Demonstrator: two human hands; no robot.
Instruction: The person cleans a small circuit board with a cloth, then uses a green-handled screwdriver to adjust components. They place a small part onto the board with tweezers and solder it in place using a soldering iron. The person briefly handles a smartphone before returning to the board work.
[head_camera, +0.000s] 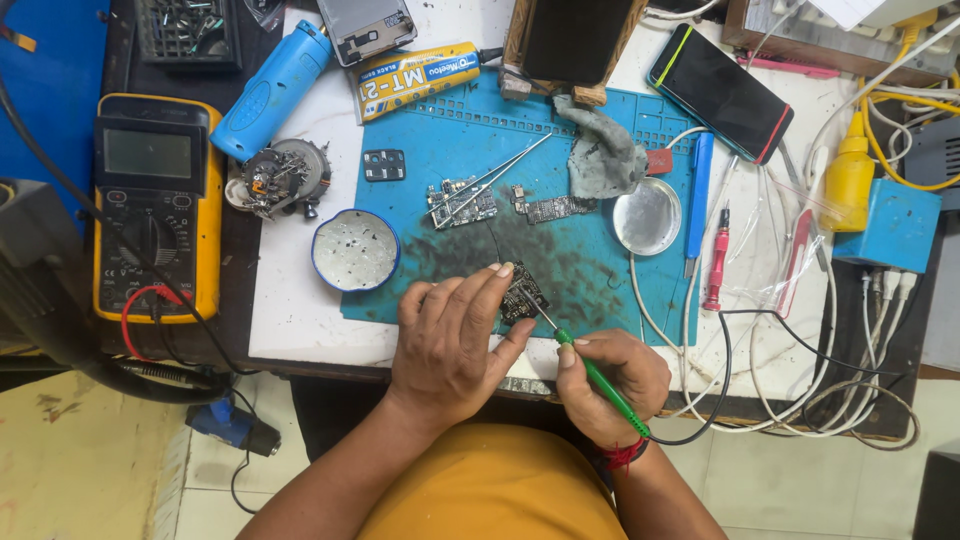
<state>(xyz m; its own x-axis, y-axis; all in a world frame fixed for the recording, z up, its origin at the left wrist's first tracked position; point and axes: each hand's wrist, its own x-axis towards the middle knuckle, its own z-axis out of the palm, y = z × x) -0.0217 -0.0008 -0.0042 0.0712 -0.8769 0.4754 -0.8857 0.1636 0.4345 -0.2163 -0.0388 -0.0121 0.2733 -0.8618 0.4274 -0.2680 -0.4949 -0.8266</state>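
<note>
My left hand (450, 345) presses a small dark circuit board (524, 293) down on the blue work mat (610, 270), fingertips on the board's left edge. My right hand (612, 380) grips a green-handled soldering iron (592, 372) like a pen, its thin metal tip touching the board's lower right side. A black cord runs from the iron's end off to the right. Farther up the mat lie two more circuit boards (462, 203) (548, 208) with metal tweezers (490, 180) resting across one.
A yellow multimeter (155, 205) sits at left, with a blue cylindrical tool (272, 90) and a round tin (355, 250) beside it. A grey cloth (602, 158), metal lid (647, 216), red screwdriver (716, 260), black phone (720, 92), yellow bottle (849, 180) and tangled white cables (800, 400) fill the right.
</note>
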